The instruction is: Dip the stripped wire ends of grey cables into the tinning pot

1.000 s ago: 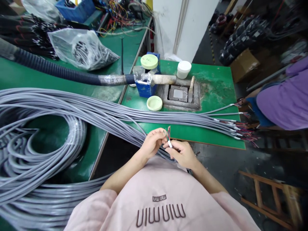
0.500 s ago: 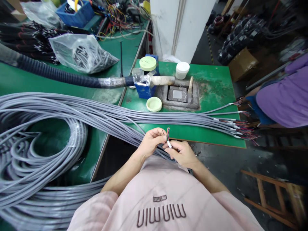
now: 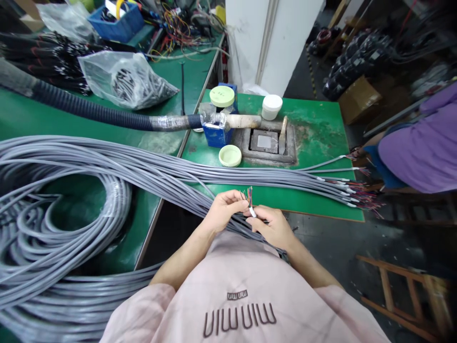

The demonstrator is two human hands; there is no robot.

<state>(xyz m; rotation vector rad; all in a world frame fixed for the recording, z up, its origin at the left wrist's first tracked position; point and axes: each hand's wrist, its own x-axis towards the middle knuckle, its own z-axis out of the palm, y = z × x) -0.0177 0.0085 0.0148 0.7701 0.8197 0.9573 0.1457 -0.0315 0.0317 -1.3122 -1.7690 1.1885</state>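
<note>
Close in front of my chest, my right hand (image 3: 270,224) grips a cable end (image 3: 253,212) just at its white band. Thin coloured wires (image 3: 250,194) fan upward out of that end. My left hand (image 3: 228,209) pinches at the base of these wires, thumb against fingers; which strands it holds is too small to tell. Below both hands hang more grey cables (image 3: 200,209). A thick bundle of grey cables (image 3: 250,175) runs across the green table beyond my hands, its stripped wire ends (image 3: 360,193) spread at the right.
A corrugated hose (image 3: 107,114) ends beside a sunken square pot (image 3: 264,141) with a brush (image 3: 283,136) on it. Near it are a pale green lid (image 3: 230,156) and a white tub (image 3: 272,106). Coiled cables (image 3: 117,205) lie left. A person in purple (image 3: 421,143) is at right.
The coloured wires above the cable end are spread wider, with some strands now leaning left over my left fingers. Both hands have shifted slightly to the right.
</note>
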